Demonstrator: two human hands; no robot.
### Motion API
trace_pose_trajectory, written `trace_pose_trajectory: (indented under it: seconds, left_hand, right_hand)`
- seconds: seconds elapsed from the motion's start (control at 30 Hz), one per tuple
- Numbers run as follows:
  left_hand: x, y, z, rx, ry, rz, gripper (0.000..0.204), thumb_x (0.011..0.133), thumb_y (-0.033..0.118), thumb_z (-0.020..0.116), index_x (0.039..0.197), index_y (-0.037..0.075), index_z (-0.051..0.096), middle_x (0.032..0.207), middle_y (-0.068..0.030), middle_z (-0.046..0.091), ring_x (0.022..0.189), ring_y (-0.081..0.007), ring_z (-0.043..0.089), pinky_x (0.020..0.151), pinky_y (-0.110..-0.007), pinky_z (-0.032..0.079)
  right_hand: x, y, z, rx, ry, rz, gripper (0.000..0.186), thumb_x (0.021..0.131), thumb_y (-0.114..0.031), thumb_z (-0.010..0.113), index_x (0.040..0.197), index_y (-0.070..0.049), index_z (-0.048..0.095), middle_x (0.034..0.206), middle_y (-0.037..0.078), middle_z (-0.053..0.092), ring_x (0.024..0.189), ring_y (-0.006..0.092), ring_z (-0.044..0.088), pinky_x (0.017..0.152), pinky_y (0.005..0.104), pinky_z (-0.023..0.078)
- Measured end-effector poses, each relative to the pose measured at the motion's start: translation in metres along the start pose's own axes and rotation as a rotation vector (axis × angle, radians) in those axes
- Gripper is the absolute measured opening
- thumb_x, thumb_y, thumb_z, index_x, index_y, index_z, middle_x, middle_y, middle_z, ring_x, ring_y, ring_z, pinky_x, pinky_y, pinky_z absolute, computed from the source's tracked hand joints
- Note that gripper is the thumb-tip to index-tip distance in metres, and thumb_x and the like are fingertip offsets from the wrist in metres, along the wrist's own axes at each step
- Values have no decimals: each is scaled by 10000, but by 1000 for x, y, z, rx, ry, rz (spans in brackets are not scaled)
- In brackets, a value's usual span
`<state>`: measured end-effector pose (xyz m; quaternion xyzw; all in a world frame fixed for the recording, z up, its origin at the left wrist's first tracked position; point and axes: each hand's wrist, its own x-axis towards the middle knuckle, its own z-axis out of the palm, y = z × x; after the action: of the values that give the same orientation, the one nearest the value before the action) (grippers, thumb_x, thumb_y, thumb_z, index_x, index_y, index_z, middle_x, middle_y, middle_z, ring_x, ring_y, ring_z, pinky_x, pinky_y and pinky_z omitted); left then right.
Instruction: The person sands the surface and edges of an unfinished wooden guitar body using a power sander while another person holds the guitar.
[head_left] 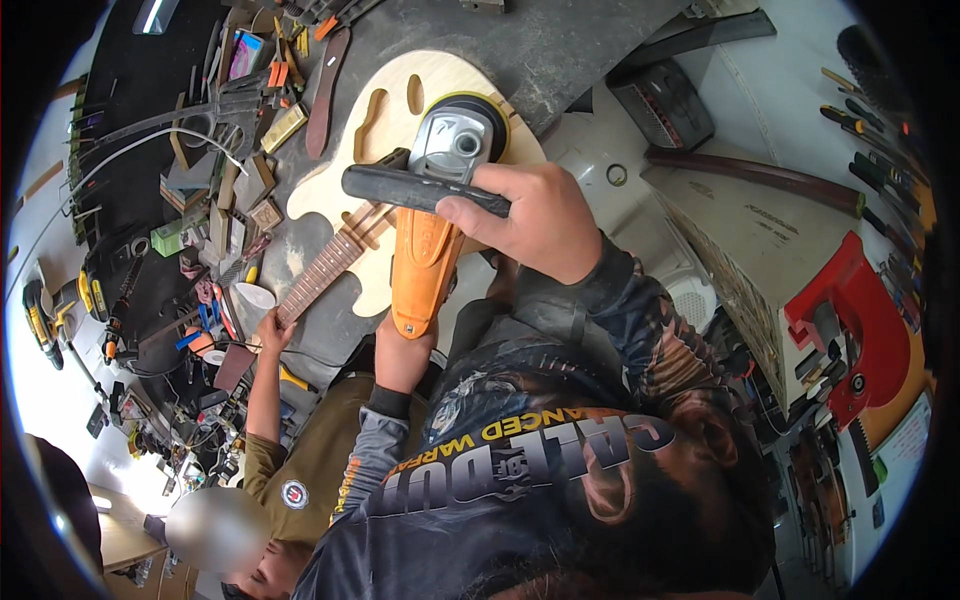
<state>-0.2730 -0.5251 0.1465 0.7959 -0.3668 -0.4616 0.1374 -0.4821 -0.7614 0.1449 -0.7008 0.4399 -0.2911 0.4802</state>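
Note:
An orange disc sander (pixel 424 265) with a silver gear head lies across a pale wooden guitar body (pixel 462 72). Its round, yellow-edged pad (pixel 505 118) is over the body's right part; whether it touches the wood cannot be seen. My right hand (pixel 540 220) is closed round the sander's black side handle (pixel 385 187). Beneath the orange rear housing, my left hand (pixel 405 352) grips the tool, its fingers mostly hidden. The fretted guitar neck (pixel 320 283) points toward the lower left. Another person's hand (pixel 271 330) holds the neck's end.
The grey workbench (pixel 555 50) carries a brown strap-like piece (pixel 328 95) and wooden blocks (pixel 255 180). Tools and cables crowd the left side. A co-worker in an olive shirt (pixel 320 430) is at my left. A red tool (pixel 835 325) and a large board (pixel 730 250) stand at right.

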Motion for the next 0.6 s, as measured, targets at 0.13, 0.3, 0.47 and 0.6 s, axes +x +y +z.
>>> trace_pose_trajectory:
  seconds: [0.13,0.3,0.47,0.6]
  left_hand:
    - [10,4,-4,16,18,9,274,933,80,749,1176,-44,768,1065,-214,834,1006,-358,829,881,-424,629]
    - [21,5,-2,-5,-9,77,262,936,65,738,1178,-30,774,1063,-210,834,1005,-352,828,890,-422,628]
    - [1,-16,1,-10,-1,23,259,945,49,721,1188,-4,792,1064,-187,838,1015,-347,825,891,-408,624]
    - [6,-17,-3,5,15,18,255,947,52,711,1181,4,802,1066,-162,843,998,-329,821,887,-405,621]
  right_hand:
    - [11,-3,-4,9,25,-1,553,974,-558,834,806,-37,751,642,191,633,619,426,676,595,487,543]
    - [15,3,-16,-11,10,15,558,983,-560,827,813,-34,753,659,200,644,638,428,687,605,489,548]
    - [2,-3,-3,-18,-14,4,540,984,-547,828,789,-51,741,656,181,660,627,424,689,608,488,552]
    - [12,-4,-3,-14,-16,-13,528,987,-543,824,803,-53,754,662,179,671,632,419,694,609,480,555]
